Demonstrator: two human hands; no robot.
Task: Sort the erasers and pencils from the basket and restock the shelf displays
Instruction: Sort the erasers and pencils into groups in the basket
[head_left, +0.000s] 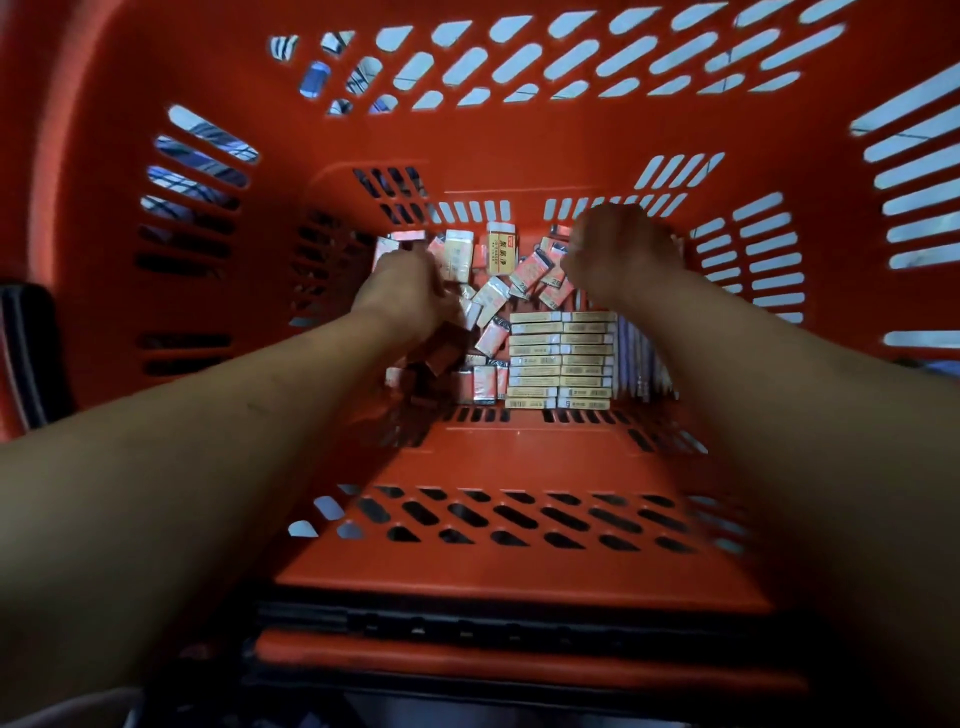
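- down at the bottom of the red basket (519, 135), can anyone read those labels?
- nope, print's too small and blurry. the loose erasers (498, 291) lie jumbled, pointing every which way. the yellow boxes (561, 358) are stacked neatly, long sides running left to right.
- and the hands?
- left hand (405, 296) is dug into the eraser heap, fingers curled under, can't tell what they hold. right hand (618, 249) is over the far-right erasers, knuckles bunched, fingertips hidden.
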